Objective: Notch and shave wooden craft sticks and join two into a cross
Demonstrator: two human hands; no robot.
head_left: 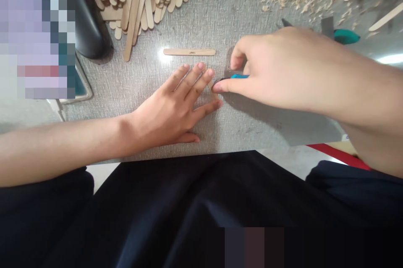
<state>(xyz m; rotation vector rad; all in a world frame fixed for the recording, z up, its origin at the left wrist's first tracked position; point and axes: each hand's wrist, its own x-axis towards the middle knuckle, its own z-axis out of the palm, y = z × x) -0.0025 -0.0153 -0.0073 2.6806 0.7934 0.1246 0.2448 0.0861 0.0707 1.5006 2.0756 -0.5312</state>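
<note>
Left hand (pixel 176 108) lies flat, fingers spread, pinning a short wooden stick (pixel 211 88) to the grey textured table (pixel 252 121). Right hand (pixel 283 70), curled, grips a blue-handled tool (pixel 239 76) against that stick.

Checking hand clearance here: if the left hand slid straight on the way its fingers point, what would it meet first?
Probably the right hand, whose fingertips, gripping a blue-handled tool, sit just ahead of the left hand. The loose wooden stick lies off that line.
</note>
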